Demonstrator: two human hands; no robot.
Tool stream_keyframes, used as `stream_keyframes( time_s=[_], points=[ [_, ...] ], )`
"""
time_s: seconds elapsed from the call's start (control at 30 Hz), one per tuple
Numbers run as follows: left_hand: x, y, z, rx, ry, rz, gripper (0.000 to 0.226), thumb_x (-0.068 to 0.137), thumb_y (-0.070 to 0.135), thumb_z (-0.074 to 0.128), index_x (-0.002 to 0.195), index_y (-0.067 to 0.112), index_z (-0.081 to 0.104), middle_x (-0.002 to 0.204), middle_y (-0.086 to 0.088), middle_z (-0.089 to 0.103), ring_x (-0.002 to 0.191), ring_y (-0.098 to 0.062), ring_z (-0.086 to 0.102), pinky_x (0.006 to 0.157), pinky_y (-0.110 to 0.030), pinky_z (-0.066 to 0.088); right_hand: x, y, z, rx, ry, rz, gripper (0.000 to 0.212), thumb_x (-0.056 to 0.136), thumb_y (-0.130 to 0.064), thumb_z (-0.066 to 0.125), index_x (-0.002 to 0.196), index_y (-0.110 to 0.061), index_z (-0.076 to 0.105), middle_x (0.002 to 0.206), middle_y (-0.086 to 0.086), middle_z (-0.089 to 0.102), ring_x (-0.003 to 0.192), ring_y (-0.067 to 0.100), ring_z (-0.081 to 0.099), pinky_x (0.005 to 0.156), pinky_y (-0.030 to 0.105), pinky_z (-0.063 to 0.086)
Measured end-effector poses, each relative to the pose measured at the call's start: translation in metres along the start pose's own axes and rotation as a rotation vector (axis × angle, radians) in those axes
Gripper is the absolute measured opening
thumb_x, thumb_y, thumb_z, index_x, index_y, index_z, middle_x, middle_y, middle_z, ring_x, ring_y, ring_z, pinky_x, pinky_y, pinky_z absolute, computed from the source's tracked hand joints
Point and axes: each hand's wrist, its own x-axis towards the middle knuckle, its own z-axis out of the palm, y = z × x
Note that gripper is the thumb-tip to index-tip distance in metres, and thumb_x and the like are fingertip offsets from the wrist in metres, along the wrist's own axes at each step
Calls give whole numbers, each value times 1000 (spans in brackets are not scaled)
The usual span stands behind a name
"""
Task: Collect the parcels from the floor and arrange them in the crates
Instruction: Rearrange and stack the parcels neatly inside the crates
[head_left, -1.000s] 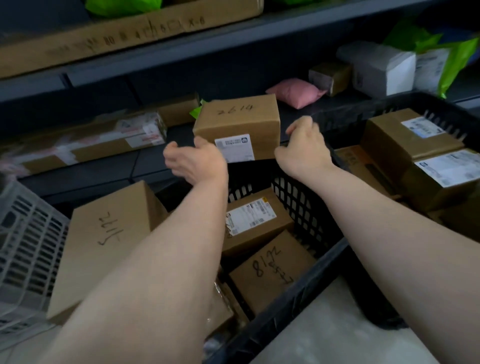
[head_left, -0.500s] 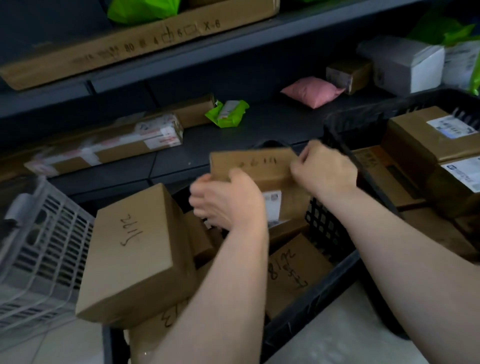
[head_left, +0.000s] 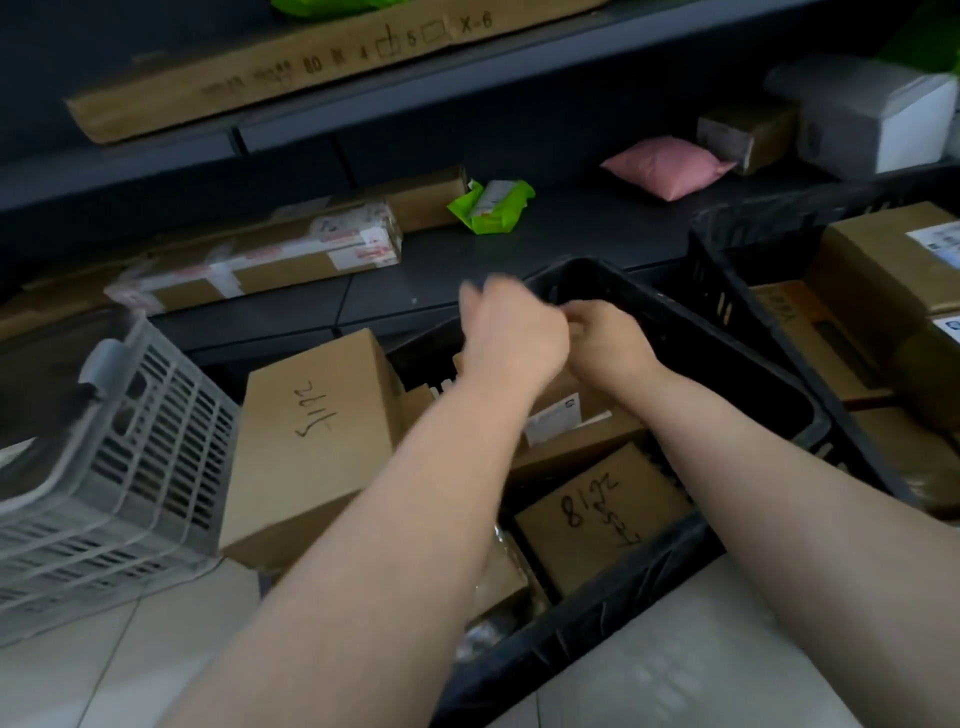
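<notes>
A black crate (head_left: 754, 375) stands on the floor and holds several cardboard parcels. The parcel (head_left: 571, 439) with a white label on its front lies in the crate's far part, on top of other parcels. My right hand (head_left: 609, 345) rests on that parcel's top with the fingers curled over its far edge. Lifted just above the parcel, my left hand (head_left: 511, 340) is blurred, its fingers apart near the crate's far rim. A parcel marked in black pen (head_left: 597, 519) lies in the near part. A larger parcel (head_left: 317, 431) leans over the crate's left side.
A pale grey crate (head_left: 156, 415) stands at the left. A second black crate (head_left: 727, 244) with labelled boxes is at the right. The dark shelf behind carries a long taped box (head_left: 260, 265), a green parcel (head_left: 493, 205) and a pink parcel (head_left: 667, 166). Pale floor tiles (head_left: 675, 649) lie in front.
Both hands carried the labelled parcel down from shelf height into the black crate. It now rests on the parcels there, and my left hand has come off it.
</notes>
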Motion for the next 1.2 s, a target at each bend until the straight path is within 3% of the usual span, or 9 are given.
stream_keyframes(
  time_s=[0.1,0.27,0.4,0.57,0.7,0.87,0.97,1.07,1.2],
  points=[
    [16,-15,-56,373,114,112,42,91,20,48,129,4,52,139,-23,46,130,-38,40,106,-47,39,-19,-43,19,221,-190,-78,19,91,-11,57,91,-27,67,84,-9,65,79,8,60,76,26,46],
    [16,-102,-90,628,42,-293,58,94,30,44,147,13,31,155,-18,26,141,-40,24,111,-59,27,-60,-77,61,174,-463,-153,46,98,-39,49,140,-22,48,135,0,56,121,18,53,88,25,39],
    [19,-132,-114,386,12,-421,82,91,54,50,150,6,19,142,-20,45,115,-36,53,96,-45,47,-72,-87,71,319,-542,-21,49,100,-40,44,144,-21,42,139,3,54,122,20,53,103,38,44],
    [18,-85,-134,55,140,-33,56,77,55,67,118,22,50,98,3,57,76,-14,53,60,-30,41,-58,-90,8,478,-321,116,54,97,-42,51,144,-18,38,103,15,69,71,24,74,59,35,61],
    [6,-22,-102,16,82,342,60,80,49,67,131,23,50,96,10,48,91,-15,53,71,-32,43,-50,-63,-66,431,-228,185,53,94,-52,51,133,-17,43,84,18,72,63,28,73,45,27,54],
    [-7,18,-19,93,-124,484,55,83,37,72,131,17,55,129,-3,57,118,-23,54,87,-28,38,-53,-9,-116,162,-215,462,56,94,-54,47,111,-1,53,77,25,72,58,30,72,42,28,56],
    [-16,9,16,92,-353,442,65,84,30,73,142,22,46,143,-2,48,130,-22,47,102,-30,38,-58,20,-128,-292,-360,538,59,96,-54,44,95,2,62,67,18,73,62,27,72,59,31,59],
    [-21,-22,32,280,-588,343,72,84,28,74,147,24,38,146,-2,47,128,-21,50,107,-38,42,-59,36,-126,-957,-454,377,41,81,-58,61,75,-17,64,65,-5,72,67,15,72,77,29,55],
    [-19,-61,22,606,-811,226,77,82,33,75,148,28,36,140,2,51,114,-15,53,94,-30,45,-52,45,-92,-873,-479,164,41,80,-62,62,97,-26,70,96,-5,67,89,17,64,73,31,54]
  ],
)
